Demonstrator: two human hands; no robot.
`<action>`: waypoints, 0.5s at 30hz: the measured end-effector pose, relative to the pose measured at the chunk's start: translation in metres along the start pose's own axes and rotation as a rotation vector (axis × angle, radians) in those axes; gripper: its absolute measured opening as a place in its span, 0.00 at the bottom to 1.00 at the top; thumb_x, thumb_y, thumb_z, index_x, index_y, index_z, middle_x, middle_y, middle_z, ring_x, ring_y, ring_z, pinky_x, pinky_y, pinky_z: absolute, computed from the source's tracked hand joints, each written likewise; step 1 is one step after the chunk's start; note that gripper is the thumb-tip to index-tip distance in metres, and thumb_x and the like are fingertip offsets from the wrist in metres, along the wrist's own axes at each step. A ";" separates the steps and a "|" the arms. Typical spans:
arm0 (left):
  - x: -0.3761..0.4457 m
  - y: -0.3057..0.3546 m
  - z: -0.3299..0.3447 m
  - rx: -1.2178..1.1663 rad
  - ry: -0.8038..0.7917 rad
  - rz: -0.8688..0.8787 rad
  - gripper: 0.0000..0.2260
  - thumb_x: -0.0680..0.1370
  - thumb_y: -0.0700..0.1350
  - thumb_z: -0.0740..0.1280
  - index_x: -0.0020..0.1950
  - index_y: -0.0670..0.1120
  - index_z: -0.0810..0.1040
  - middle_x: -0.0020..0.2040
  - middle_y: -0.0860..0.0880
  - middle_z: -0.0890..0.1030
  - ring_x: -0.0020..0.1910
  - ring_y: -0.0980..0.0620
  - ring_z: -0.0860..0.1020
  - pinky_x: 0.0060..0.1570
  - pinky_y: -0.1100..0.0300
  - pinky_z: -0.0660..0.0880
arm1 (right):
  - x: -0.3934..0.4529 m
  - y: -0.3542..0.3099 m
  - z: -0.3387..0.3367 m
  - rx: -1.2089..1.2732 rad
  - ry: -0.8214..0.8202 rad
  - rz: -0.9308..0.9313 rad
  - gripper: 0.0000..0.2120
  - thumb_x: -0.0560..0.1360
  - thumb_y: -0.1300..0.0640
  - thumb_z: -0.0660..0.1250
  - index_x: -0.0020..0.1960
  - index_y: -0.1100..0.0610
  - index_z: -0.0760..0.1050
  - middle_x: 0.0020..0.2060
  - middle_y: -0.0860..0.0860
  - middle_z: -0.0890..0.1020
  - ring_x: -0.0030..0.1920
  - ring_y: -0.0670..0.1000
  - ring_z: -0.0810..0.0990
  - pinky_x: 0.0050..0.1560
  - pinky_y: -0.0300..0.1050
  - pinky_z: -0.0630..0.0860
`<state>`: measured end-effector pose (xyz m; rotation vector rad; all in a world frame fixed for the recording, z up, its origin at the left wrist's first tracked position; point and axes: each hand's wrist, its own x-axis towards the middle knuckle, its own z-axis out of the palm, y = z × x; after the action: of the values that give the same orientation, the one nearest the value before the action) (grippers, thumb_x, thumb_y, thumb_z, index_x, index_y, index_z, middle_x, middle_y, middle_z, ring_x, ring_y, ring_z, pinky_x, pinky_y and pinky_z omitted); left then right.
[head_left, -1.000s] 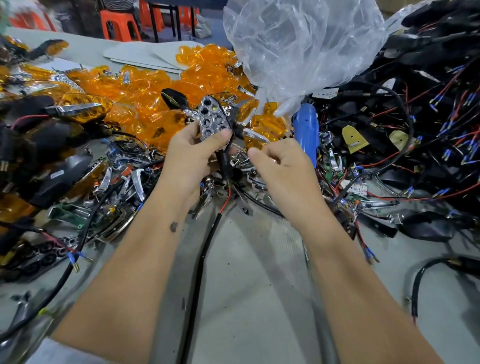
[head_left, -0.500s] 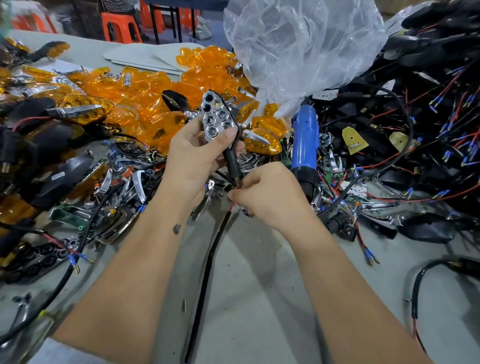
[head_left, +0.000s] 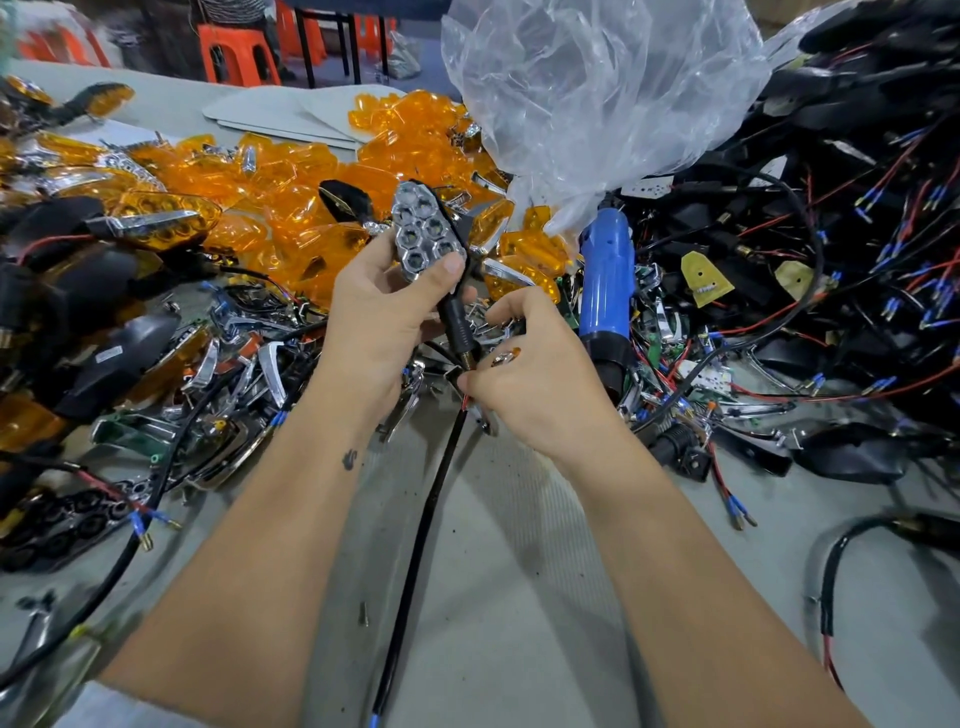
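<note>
Closest to you, on the grey table (head_left: 519, 597), the black cable (head_left: 415, 545) runs from its blue-tipped end at the bottom edge up between your forearms, with a small screw (head_left: 363, 613) lying just left of it.

Follow the cable up and you reach your right hand (head_left: 540, 384). Its thumb and forefinger are curled in and pinch the cable where red wire shows, right below the brass tip of the black stem (head_left: 457, 322).

Just above and to the left, your left hand (head_left: 384, 322) grips the lamp unit (head_left: 423, 234). The thumb presses on the lower edge of the face and the fingers wrap round the back. You hold the unit off the table, roughly upright and leaning a little left, with its chrome honeycomb reflector facing you and the stem hanging from it toward your right hand.

Under and to the left of your hands lies a heap of chrome parts (head_left: 249, 374). Just right of your right hand, the blue electric screwdriver (head_left: 605, 280) lies pointing away from you.

Beyond the lamp, orange lenses (head_left: 291, 192) spread across the table. A clear plastic bag (head_left: 597, 88) rises behind the screwdriver, and black wire harnesses (head_left: 831, 208) are piled to its right. Farthest off, beyond the table, stand orange stools (head_left: 239, 57).
</note>
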<state>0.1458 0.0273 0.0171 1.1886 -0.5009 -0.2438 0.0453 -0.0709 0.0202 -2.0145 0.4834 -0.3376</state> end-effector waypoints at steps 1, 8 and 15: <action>0.000 0.000 0.001 0.015 -0.013 -0.001 0.09 0.76 0.41 0.72 0.55 0.46 0.78 0.44 0.51 0.85 0.42 0.50 0.84 0.40 0.56 0.81 | 0.000 0.000 0.000 -0.003 -0.001 -0.007 0.22 0.69 0.65 0.72 0.53 0.48 0.65 0.33 0.52 0.80 0.34 0.53 0.79 0.40 0.57 0.79; 0.000 -0.001 -0.001 0.052 -0.116 -0.003 0.13 0.77 0.37 0.71 0.61 0.46 0.77 0.45 0.51 0.85 0.44 0.51 0.84 0.42 0.57 0.81 | 0.001 0.002 0.000 -0.010 0.013 -0.020 0.22 0.68 0.65 0.73 0.51 0.48 0.66 0.37 0.57 0.81 0.36 0.56 0.80 0.41 0.58 0.79; 0.000 0.000 0.002 0.034 -0.063 -0.044 0.10 0.81 0.47 0.66 0.43 0.57 0.83 0.40 0.56 0.83 0.44 0.47 0.86 0.40 0.51 0.82 | -0.001 0.001 0.000 -0.083 -0.010 -0.059 0.22 0.69 0.64 0.72 0.53 0.48 0.65 0.36 0.53 0.81 0.38 0.55 0.82 0.44 0.59 0.81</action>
<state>0.1444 0.0259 0.0174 1.2288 -0.5358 -0.3120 0.0442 -0.0707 0.0196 -2.1128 0.4386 -0.3487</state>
